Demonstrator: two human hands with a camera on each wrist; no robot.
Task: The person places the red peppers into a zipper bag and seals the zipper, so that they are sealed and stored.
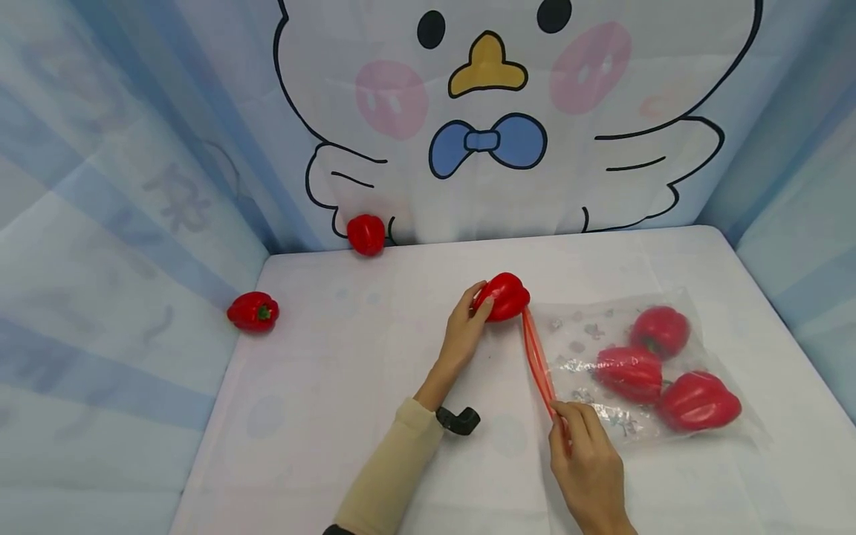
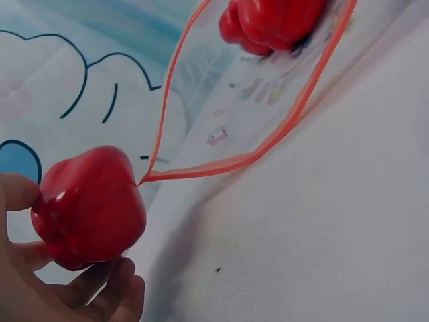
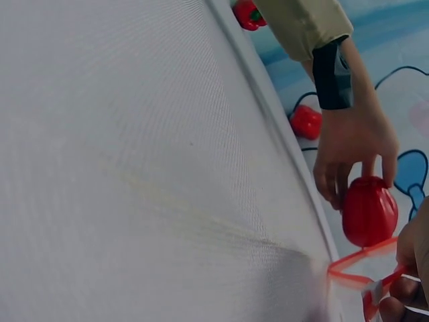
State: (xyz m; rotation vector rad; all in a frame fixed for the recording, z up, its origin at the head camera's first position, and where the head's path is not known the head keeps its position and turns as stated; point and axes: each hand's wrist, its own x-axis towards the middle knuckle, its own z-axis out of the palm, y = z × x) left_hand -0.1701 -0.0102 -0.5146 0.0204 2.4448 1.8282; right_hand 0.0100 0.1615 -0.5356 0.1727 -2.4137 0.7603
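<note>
A shiny red bell pepper [image 1: 508,296] is held by my left hand [image 1: 464,327], thumb and fingers round its left side. It is right by the mouth of a clear plastic bag [image 1: 568,334] with an orange-red rim [image 1: 533,349]. My right hand [image 1: 588,464] pinches the near end of that rim. In the left wrist view the rim [image 2: 255,155] stands spread apart, and its corner meets the held pepper [image 2: 94,204]. Inside the bag lie three red peppers [image 1: 628,374], seen through the printed plastic.
One red pepper [image 1: 254,311] lies at the table's left edge, and another [image 1: 366,235] sits at the back edge against the printed curtain [image 1: 414,193]. The white table [image 1: 321,416] is bordered by curtains on the left, back and right.
</note>
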